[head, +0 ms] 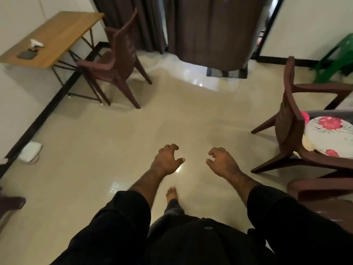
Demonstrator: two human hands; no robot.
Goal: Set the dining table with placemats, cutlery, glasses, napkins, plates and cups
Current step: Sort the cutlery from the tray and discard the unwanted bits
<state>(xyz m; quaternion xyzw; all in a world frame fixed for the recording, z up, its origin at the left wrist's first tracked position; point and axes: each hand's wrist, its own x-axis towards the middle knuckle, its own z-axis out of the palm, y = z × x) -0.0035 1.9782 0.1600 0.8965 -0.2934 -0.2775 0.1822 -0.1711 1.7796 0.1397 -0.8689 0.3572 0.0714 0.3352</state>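
Observation:
My left hand (166,159) and my right hand (222,161) hang side by side in front of me over the pale tiled floor. Both have loosely curled fingers and hold nothing. At the right edge a round floral placemat (330,137) lies on a grey table (324,112), with a pink object (305,116) beside it behind a chair back. No cutlery, glasses, napkins, plates or cups are in view.
A brown chair (292,119) stands at the grey table on the right. Another brown chair (116,60) stands by a wooden side table (63,31) at the far left. Dark curtains (214,29) hang ahead. A green chair (336,58) is at the far right, a white box (30,151) by the left wall.

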